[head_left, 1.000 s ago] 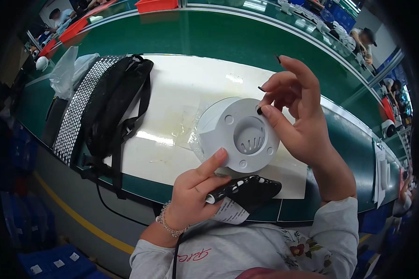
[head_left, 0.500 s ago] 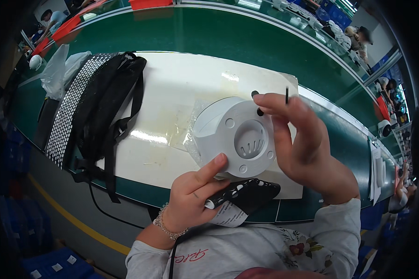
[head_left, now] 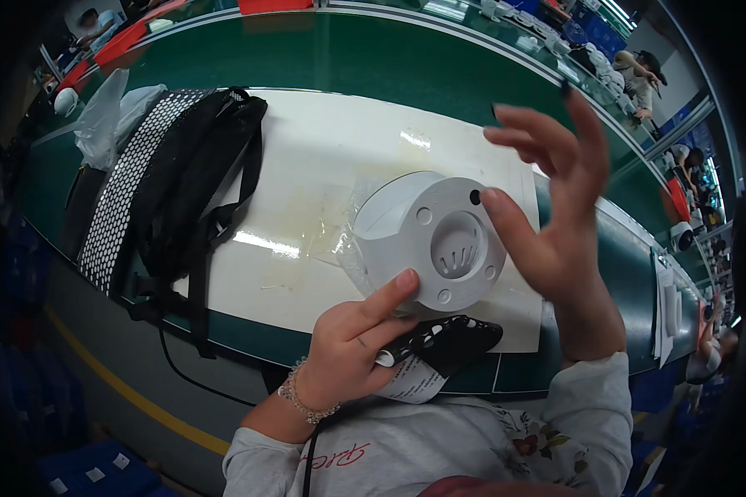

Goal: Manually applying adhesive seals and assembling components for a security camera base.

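A white round plastic housing (head_left: 389,224) lies tilted on the table, its circular base facing me with a slotted hollow in the middle. Small round recesses ring the base, and a black round pad (head_left: 475,197) sits in the upper one. My right hand (head_left: 555,190) has its thumb at that pad. Its other fingers are raised and spread, with small black pads stuck on two fingertips. My left hand (head_left: 352,344) grips a curled black sheet of round pads (head_left: 464,341), dotted with white holes and with a printed white backing, while its forefinger rests against the housing's lower left.
On the left lie a black mesh strap bundle (head_left: 182,182) with a white-dotted panel and a clear plastic bag (head_left: 99,124). Bubble wrap (head_left: 352,248) is under the housing on a white board (head_left: 307,132). Papers (head_left: 666,306) lie far right. Other people work beyond the green bench (head_left: 348,54).
My right hand has lifted its fingers up and away, leaving its thumb at a black pad in the base's upper recess. The housing appears slightly further right.
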A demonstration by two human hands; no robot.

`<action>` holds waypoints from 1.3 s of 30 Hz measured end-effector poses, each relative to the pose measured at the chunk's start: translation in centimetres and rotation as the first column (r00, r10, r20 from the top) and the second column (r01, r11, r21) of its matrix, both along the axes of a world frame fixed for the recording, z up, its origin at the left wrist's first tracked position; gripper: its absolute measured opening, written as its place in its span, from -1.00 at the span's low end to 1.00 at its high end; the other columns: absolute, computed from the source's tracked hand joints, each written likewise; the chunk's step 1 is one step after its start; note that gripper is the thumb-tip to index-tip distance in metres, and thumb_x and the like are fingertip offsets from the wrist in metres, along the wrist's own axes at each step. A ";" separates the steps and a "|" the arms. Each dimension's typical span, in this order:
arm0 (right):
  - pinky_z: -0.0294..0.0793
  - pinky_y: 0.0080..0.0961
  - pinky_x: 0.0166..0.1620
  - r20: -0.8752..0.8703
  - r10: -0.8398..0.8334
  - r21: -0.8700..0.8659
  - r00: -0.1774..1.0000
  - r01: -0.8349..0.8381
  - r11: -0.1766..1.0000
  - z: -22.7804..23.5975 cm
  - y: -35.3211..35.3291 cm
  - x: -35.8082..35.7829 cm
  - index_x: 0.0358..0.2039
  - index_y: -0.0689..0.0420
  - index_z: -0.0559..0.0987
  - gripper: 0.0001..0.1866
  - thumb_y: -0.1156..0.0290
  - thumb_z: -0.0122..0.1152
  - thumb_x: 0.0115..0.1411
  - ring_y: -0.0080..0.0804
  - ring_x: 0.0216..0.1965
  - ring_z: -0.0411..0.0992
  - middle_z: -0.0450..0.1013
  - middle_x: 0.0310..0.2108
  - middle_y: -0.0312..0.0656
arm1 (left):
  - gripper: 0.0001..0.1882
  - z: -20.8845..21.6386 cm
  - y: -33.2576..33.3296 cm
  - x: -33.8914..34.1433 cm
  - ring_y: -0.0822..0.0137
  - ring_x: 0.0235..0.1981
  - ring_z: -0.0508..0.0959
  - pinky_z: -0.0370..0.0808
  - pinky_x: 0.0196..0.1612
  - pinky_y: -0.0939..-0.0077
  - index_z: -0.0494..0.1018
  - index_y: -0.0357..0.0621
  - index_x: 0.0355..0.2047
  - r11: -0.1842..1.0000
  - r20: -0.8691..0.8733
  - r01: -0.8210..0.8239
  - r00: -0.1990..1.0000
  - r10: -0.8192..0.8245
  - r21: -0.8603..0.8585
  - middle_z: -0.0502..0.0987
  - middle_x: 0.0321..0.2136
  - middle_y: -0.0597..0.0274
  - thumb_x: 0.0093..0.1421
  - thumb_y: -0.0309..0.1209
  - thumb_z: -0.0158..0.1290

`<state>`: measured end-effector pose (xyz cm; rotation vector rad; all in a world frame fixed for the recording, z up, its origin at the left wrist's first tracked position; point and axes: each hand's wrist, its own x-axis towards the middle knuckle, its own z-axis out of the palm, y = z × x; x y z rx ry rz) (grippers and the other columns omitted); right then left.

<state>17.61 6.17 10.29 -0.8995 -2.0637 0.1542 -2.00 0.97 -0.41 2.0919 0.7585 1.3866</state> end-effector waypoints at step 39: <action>0.25 -0.61 -0.10 -0.170 0.149 -0.525 0.974 -0.217 0.823 -0.2 -0.2 -2.2 -0.06 0.20 0.21 -0.59 0.60 -0.01 0.05 -0.52 -0.18 0.29 0.30 -0.25 -0.19 | -0.75 -0.1 0.0 -0.1 0.27 -0.44 0.52 0.44 -0.41 0.56 0.44 -0.22 -0.50 1.000 0.009 -0.012 1.000 0.012 0.027 0.33 -0.01 0.14 -0.33 -0.56 0.08</action>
